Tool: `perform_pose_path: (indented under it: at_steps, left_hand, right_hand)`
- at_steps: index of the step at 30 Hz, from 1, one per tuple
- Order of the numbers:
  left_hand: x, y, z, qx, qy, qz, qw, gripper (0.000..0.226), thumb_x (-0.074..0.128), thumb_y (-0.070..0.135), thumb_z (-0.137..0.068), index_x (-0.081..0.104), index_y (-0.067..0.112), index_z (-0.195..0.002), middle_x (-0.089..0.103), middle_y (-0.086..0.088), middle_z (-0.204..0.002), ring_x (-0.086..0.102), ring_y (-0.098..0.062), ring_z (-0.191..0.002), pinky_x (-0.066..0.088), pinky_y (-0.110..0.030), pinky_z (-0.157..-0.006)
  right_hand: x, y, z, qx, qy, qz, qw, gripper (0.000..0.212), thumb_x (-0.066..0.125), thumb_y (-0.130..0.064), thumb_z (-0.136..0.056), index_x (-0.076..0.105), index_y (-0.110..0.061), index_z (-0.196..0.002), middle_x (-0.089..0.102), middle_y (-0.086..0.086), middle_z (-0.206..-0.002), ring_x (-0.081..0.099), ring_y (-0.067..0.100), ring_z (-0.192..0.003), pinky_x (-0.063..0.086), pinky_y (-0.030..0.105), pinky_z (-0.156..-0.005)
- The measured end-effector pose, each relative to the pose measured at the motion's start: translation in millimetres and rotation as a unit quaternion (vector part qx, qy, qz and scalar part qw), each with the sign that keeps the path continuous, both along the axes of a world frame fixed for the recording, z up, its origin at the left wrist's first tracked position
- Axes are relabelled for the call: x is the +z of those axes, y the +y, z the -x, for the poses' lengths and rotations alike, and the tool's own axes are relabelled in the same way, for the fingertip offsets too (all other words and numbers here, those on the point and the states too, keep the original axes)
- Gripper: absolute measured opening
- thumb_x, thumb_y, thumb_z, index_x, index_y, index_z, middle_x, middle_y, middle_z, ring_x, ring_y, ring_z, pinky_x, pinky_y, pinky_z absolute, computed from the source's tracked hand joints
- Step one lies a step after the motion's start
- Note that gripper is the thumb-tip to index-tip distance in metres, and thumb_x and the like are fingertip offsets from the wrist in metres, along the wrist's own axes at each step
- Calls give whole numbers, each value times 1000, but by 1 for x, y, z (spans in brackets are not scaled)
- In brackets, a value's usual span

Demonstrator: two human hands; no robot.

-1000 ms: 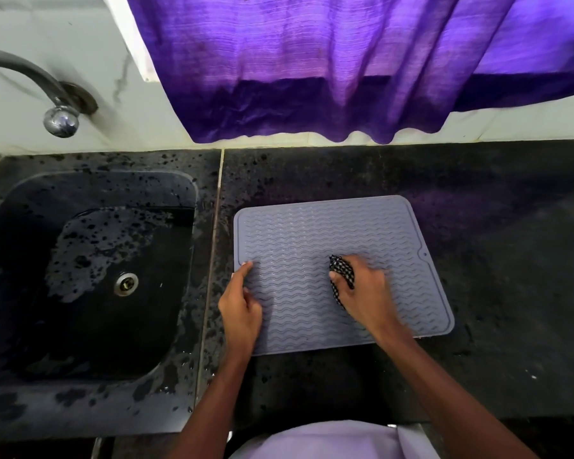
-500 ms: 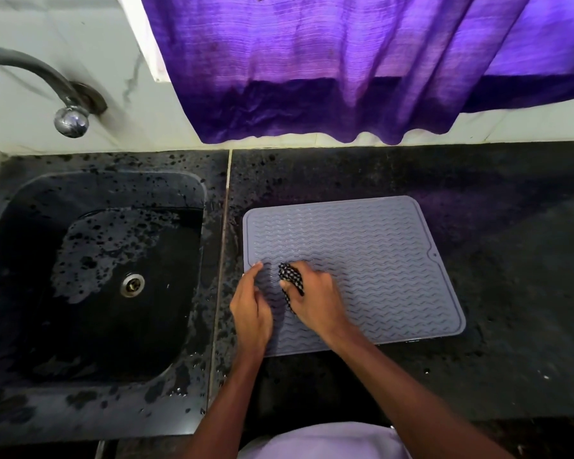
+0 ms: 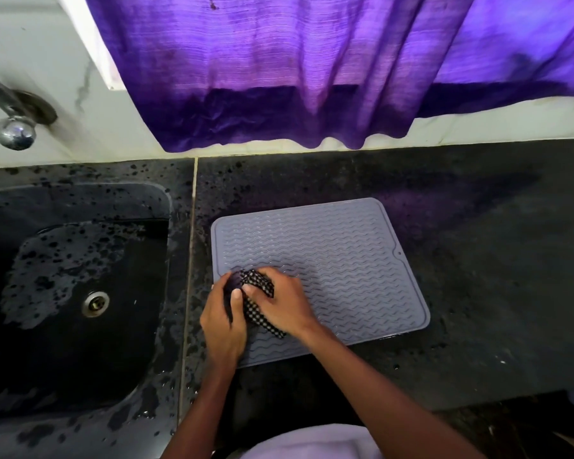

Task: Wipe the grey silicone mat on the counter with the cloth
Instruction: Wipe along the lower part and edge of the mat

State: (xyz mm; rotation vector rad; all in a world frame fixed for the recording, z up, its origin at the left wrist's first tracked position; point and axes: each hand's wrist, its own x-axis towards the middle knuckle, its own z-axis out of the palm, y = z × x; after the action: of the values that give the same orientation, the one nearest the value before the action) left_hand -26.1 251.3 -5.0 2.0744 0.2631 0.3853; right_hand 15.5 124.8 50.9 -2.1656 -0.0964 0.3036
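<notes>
A grey silicone mat (image 3: 338,256) with wavy ridges lies flat on the black counter. At its left edge sits a black-and-white checked cloth (image 3: 258,286), bunched between both hands. My right hand (image 3: 284,304) presses down on the cloth with its fingers curled over it. Against the cloth's left side rests my left hand (image 3: 224,318), its thumb and fingers closed around the bunched end. Most of the cloth is hidden under the hands.
The wet black counter (image 3: 478,276) runs to the right of the mat. A dark sink (image 3: 73,293) with a drain lies just left, with a metal tap (image 3: 14,127) above it. A purple curtain (image 3: 295,67) hangs over the back wall.
My right hand has slid the cloth from the mat's middle to its left edge. My left hand, earlier pressed flat on the mat, now grips the cloth too.
</notes>
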Motion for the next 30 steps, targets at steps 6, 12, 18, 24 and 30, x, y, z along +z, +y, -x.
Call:
perform_pose_path:
  at_steps: [6,12,18,24,30]
  left_hand:
    - [-21,-2,-5,-50,4,-127,991,50,46,39,-99,62,6,-132,57,-6,-143,45,-16,-138,23,-31,-122]
    - [-26,-2,-7,-53,3,-163,985,46,45,36,-99,65,7,-129,55,-5,-145,44,-19,-140,21,-30,-123]
    - [-20,-4,-7,-31,12,-118,992,47,44,34,-100,64,5,-131,59,-5,-140,49,-17,-136,31,-41,-119]
    - [-17,-3,-7,-15,1,-49,999,46,37,29,-103,66,3,-127,64,-7,-135,55,-19,-131,35,-44,-117]
    - [-10,-3,-6,5,-6,-24,1000,37,42,14,-102,66,1,-125,66,-8,-130,59,-18,-125,36,-28,-116]
  right_hand:
    - [17,-118,9,-123,-12,61,991,36,61,-38,-91,62,-18,-120,64,-8,-91,63,9,-84,38,3,-64]
    - [12,-224,-5,-201,-7,161,966,37,63,-36,-91,62,-14,-120,70,13,-113,63,29,-109,45,34,-96]
    - [0,-235,-10,-161,-27,195,967,34,63,-31,-90,61,-12,-118,72,17,-97,68,30,-90,44,23,-74]
    - [-4,-212,-7,-136,-49,181,973,31,65,-30,-89,61,-15,-115,73,15,-91,69,30,-81,50,29,-73]
    - [-5,-163,2,-99,-64,159,980,33,66,-34,-88,61,-20,-117,73,7,-90,69,23,-80,42,19,-66]
